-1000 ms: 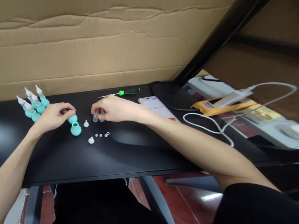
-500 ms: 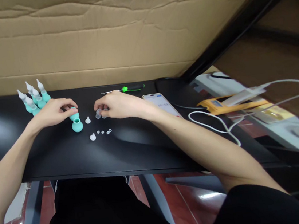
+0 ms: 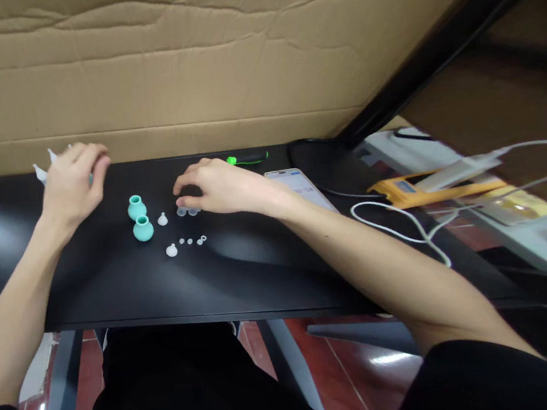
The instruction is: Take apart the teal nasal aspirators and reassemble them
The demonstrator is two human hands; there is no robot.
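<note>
My left hand (image 3: 74, 187) is raised over the far left of the table, thumb and fingers apart, with nothing seen in it. Behind it the group of teal bulbs with white pointed tips (image 3: 40, 173) is mostly hidden. Two open-necked teal bulbs (image 3: 143, 229) stand upright, one behind the other. My right hand (image 3: 213, 186) hovers with loosely curved, parted fingers just above small clear cup-shaped pieces (image 3: 192, 211), partly covering them. To their left sits a small white funnel-shaped piece (image 3: 162, 219). Another white funnel-shaped piece (image 3: 171, 251) lies nearer me, beside several tiny white rings and discs (image 3: 189, 241).
A green and black screwdriver (image 3: 250, 159) lies at the back, partly behind my right hand. Near my right forearm is a phone (image 3: 301, 184) with a lit screen. White cable (image 3: 398, 232) and a yellow holder (image 3: 398, 195) occupy the right side. Cardboard (image 3: 161, 78) stands behind the table.
My left hand has let go of the rear teal bulb and moved up and left towards the grouped bulbs. My right hand's fingers have opened and lifted slightly off the clear pieces.
</note>
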